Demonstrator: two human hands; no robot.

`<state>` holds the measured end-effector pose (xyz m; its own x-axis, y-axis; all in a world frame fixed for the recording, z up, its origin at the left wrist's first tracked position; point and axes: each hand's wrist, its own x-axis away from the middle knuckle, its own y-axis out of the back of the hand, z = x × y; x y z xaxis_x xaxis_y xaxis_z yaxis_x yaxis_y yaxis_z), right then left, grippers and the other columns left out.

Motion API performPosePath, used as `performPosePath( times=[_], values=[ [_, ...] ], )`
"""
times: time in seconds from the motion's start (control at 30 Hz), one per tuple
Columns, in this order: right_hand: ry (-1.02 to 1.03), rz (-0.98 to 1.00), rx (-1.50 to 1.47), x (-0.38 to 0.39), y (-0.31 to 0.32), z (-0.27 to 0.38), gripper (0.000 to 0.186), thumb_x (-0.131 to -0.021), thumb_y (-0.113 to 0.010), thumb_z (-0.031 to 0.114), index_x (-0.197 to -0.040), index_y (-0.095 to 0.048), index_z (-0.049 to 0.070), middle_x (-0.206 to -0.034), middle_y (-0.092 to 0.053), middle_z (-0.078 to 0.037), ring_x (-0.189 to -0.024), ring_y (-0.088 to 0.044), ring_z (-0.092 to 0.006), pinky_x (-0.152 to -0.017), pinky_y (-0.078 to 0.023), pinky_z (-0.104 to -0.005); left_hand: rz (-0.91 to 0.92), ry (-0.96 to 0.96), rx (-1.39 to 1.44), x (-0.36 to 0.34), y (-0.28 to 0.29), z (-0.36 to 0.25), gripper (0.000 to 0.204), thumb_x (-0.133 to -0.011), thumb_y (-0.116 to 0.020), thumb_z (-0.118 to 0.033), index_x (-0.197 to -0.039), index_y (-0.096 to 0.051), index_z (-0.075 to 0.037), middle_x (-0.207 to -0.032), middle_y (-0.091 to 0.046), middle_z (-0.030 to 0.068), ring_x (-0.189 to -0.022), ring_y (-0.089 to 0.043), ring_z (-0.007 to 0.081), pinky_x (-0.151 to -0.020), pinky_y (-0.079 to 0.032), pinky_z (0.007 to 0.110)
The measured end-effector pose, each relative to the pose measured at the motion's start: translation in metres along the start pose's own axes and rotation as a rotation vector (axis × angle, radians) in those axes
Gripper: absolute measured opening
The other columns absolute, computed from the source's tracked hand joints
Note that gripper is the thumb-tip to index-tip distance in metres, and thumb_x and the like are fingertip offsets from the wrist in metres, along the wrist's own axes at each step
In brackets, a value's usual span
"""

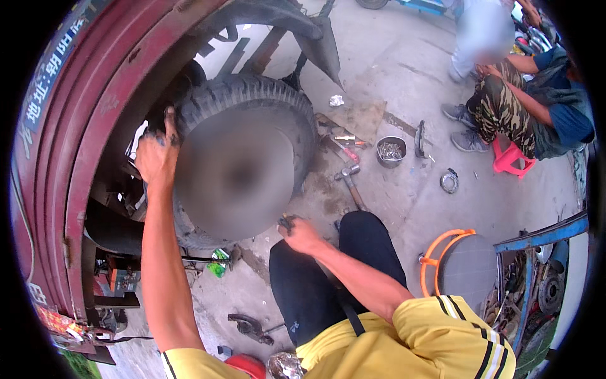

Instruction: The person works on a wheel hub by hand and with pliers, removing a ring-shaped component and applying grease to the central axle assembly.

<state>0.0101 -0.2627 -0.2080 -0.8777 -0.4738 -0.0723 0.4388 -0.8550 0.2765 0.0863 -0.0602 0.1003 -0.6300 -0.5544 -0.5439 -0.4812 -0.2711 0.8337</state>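
Note:
A large black tyre (259,95) stands upright under the red vehicle body (95,120), its wheel centre blurred. My left hand (156,155), grimy with black, is at the tyre's left edge. One digit points up along the rubber and the other fingers curl, partly hidden, around the edge. Just above my knees, to the right of the tyre's lower part, is my right hand (299,235). Its blackened fingers are bent together, and anything within them is too small to make out. A hammer (351,186) lies on the ground beyond my right knee.
A metal bowl of small parts (391,151), a screwdriver (347,150) and a ring-shaped part (449,181) lie ahead. An orange-framed round stool (464,265) stands to the right. Another person (524,107) sits on a pink stool (510,159). A green packet (218,262) lies below the tyre.

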Motion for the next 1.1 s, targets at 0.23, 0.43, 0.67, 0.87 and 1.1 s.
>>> performPosePath(
  times=[0.23, 0.43, 0.67, 0.87, 1.1],
  values=[
    [-0.183, -0.031, -0.145, -0.003, 0.023, 0.007, 0.036, -0.090, -0.066, 0.031, -0.103, -0.066, -0.003, -0.086, -0.067, -0.025, -0.084, -0.064, -0.0424, -0.079, -0.050, -0.0438, 0.049, 0.030, 0.037, 0.003, -0.004, 0.015, 0.089, -0.090, -0.034, -0.076, -0.107, -0.071, 0.004, -0.110, -0.065, 0.0316, -0.111, -0.060, 0.0452, -0.099, -0.044, 0.050],
    [-0.196, 0.058, -0.158, -0.013, 0.038, 0.016, 0.036, -0.087, -0.068, 0.031, -0.103, -0.068, -0.002, -0.091, -0.071, -0.018, -0.088, -0.066, -0.0303, -0.081, -0.049, -0.0391, 0.039, 0.094, 0.079, 0.013, -0.008, 0.050, 0.080, -0.096, -0.028, -0.069, -0.126, -0.063, -0.003, -0.117, -0.064, 0.0293, -0.115, -0.057, 0.0460, -0.100, -0.043, 0.051],
    [-0.472, 0.240, -0.491, -0.022, 0.051, 0.034, 0.030, -0.091, -0.060, 0.027, -0.103, -0.068, 0.000, -0.100, -0.070, -0.010, -0.089, -0.065, -0.0209, -0.076, -0.049, -0.0332, 0.030, 0.021, 0.171, 0.020, -0.026, 0.100, 0.075, -0.101, -0.024, -0.060, -0.132, -0.057, 0.000, -0.129, -0.058, 0.0293, -0.121, -0.052, 0.0475, -0.102, -0.040, 0.050],
    [-0.541, 0.421, -0.612, -0.035, 0.051, 0.031, 0.035, -0.088, -0.067, 0.031, -0.111, -0.066, 0.004, -0.110, -0.068, -0.009, -0.100, -0.064, -0.0194, -0.079, -0.049, -0.0307, -0.024, 0.050, 0.206, 0.026, -0.038, 0.123, 0.075, -0.101, -0.025, -0.059, -0.135, -0.055, 0.001, -0.130, -0.057, 0.0286, -0.123, -0.051, 0.0459, -0.104, -0.039, 0.048],
    [-0.236, 0.064, -0.283, -0.022, 0.031, 0.008, 0.050, -0.078, -0.078, 0.029, -0.118, -0.066, 0.001, -0.117, -0.065, -0.013, -0.111, -0.059, -0.0218, -0.093, -0.046, -0.0322, -0.045, 0.027, 0.286, 0.030, -0.032, 0.113, 0.072, -0.101, -0.026, -0.057, -0.132, -0.058, 0.000, -0.129, -0.058, 0.0280, -0.122, -0.052, 0.0454, -0.102, -0.039, 0.049]
  ],
)
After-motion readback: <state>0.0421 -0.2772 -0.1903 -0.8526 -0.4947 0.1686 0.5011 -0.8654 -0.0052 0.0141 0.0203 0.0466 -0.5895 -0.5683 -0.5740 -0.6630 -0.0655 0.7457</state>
